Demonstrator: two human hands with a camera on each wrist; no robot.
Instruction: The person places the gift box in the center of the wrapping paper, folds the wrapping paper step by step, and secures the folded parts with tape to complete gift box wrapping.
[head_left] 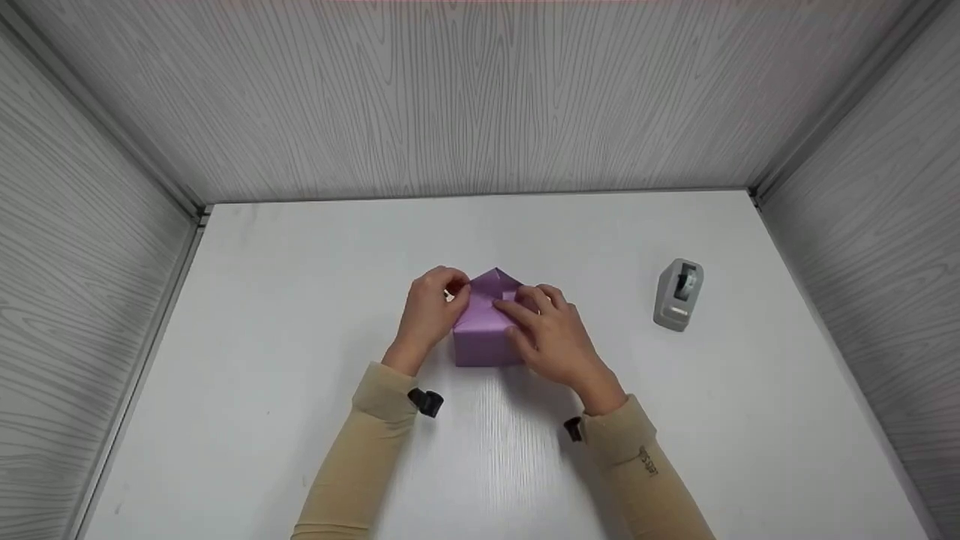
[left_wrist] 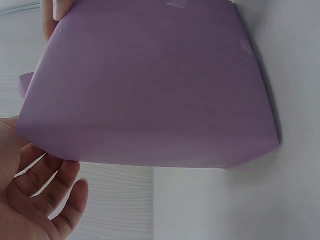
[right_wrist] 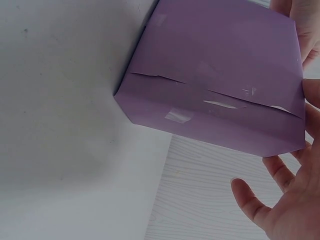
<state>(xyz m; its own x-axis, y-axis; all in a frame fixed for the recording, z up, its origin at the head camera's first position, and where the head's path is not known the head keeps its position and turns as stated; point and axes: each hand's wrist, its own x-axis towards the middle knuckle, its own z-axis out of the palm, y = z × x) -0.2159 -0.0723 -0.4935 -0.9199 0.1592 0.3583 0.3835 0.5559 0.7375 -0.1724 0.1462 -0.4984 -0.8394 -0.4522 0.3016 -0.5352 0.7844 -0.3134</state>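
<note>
A box wrapped in purple paper [head_left: 487, 349] sits on the white table, with a pointed paper flap [head_left: 495, 282] standing up at its far side. My left hand [head_left: 429, 309] pinches the paper at the flap's left edge between thumb and index finger. Over the box's right side lies my right hand [head_left: 556, 337], its index finger extended onto the top and its thumb against the near side. In the right wrist view, a long seam with small pieces of clear tape [right_wrist: 178, 115] crosses the wrapped side, and the right hand's other fingers are spread at the far edge.
A grey tape dispenser [head_left: 679, 295] with a roll stands on the table [head_left: 300, 300] to the right of the box. Wood-grain panels [head_left: 480, 105] enclose the table at the back and both sides. Black straps hang at both wrists.
</note>
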